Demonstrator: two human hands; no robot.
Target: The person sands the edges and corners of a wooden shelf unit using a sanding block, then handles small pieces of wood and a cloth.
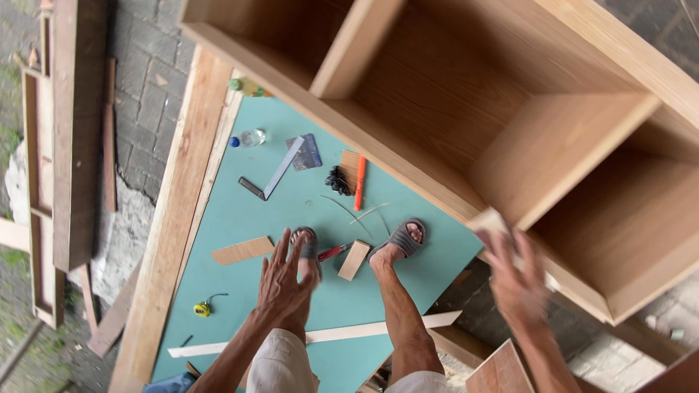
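I look straight down at my feet in grey sandals on a teal board (284, 211). My left hand (282, 280) hangs open in the air above my left foot, fingers spread, holding nothing. My right hand (513, 273) is blurred and presses a small pale block (489, 220) against the front edge of a big wooden cabinet (466, 109) with open compartments. A short wood block (354, 260) and a red-handled tool (333, 252) lie between my feet.
On the teal board lie a metal square (275, 175), a plastic bottle (250, 137), an orange pencil-like tool (360, 183), a flat wood offcut (242, 250), a yellow tape measure (202, 309) and a long thin strip (320, 335). Wooden frames (69, 131) stand at the left on paving.
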